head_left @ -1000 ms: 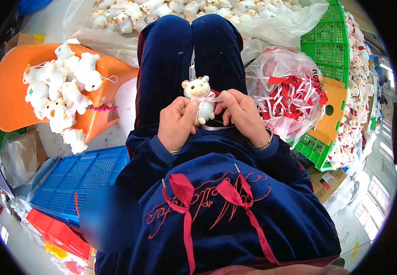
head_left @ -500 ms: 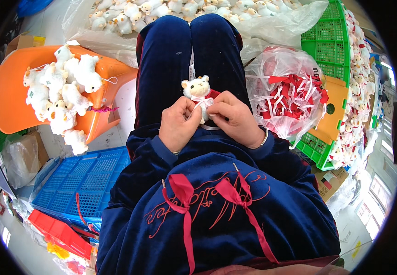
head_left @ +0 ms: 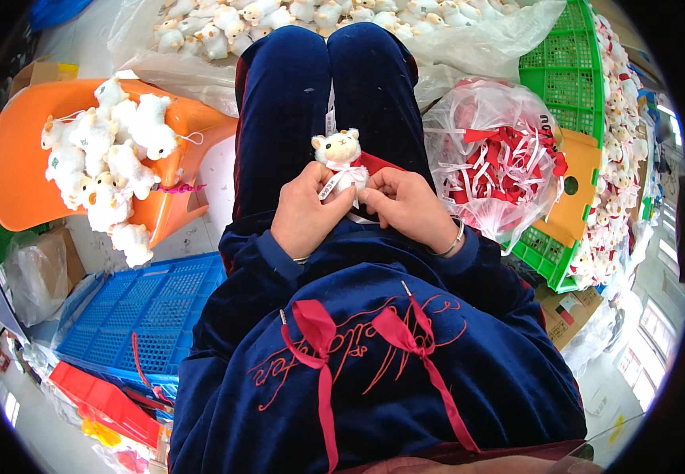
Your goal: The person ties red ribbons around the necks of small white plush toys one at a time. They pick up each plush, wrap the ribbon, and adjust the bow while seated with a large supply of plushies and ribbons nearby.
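Note:
A small white plush lamb [head_left: 337,148] sits upright over my lap, its cream face tilted upward. Round its neck is a pale ribbon [head_left: 347,173] tied in front, and a red cloth cape [head_left: 379,163] spreads out behind it to the right. My left hand [head_left: 304,212] is closed on the toy's left side, with a small white printed label [head_left: 329,187] by its thumb and forefinger. On the other side, my right hand [head_left: 414,207] pinches the toy's body just beside the bow. The fingertips partly hide the lower body.
On the left, several white plush lambs [head_left: 94,146] lie on an orange chair [head_left: 18,158]. A clear bag [head_left: 437,134] of red capes with white ribbons stands right. Green crates [head_left: 556,75], a blue crate [head_left: 133,316] and a large heap of plush lambs [head_left: 232,24] surround my legs.
My hands have drawn slightly apart around the toy. The white label now shows by my left fingers, and the bow hangs in front rather than being pinched.

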`<act>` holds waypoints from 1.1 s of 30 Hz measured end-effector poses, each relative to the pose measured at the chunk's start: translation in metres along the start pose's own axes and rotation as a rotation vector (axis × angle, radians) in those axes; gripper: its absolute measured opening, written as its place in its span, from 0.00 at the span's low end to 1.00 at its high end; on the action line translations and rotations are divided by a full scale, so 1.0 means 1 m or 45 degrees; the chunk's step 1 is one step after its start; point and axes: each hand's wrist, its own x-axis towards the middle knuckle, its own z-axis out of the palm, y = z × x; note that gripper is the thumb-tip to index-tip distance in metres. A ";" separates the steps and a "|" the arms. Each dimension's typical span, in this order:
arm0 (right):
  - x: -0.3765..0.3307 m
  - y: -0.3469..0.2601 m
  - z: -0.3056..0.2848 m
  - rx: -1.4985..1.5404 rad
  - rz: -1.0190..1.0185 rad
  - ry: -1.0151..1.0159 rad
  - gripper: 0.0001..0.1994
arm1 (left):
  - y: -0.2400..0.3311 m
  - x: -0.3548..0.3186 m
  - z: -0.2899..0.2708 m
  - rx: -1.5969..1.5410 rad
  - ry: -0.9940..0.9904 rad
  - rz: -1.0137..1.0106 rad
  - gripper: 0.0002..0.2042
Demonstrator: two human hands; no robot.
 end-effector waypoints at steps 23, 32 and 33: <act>0.029 0.003 0.006 0.113 -0.507 0.323 0.06 | 0.016 0.011 -0.012 0.317 0.151 0.214 0.24; 0.036 -0.012 -0.007 -0.201 -0.847 0.383 0.04 | 0.019 0.024 -0.012 -0.401 -0.324 -0.314 0.31; 0.034 -0.012 -0.006 -0.070 -0.757 0.367 0.04 | 0.019 0.025 -0.012 -0.487 -0.362 -0.343 0.30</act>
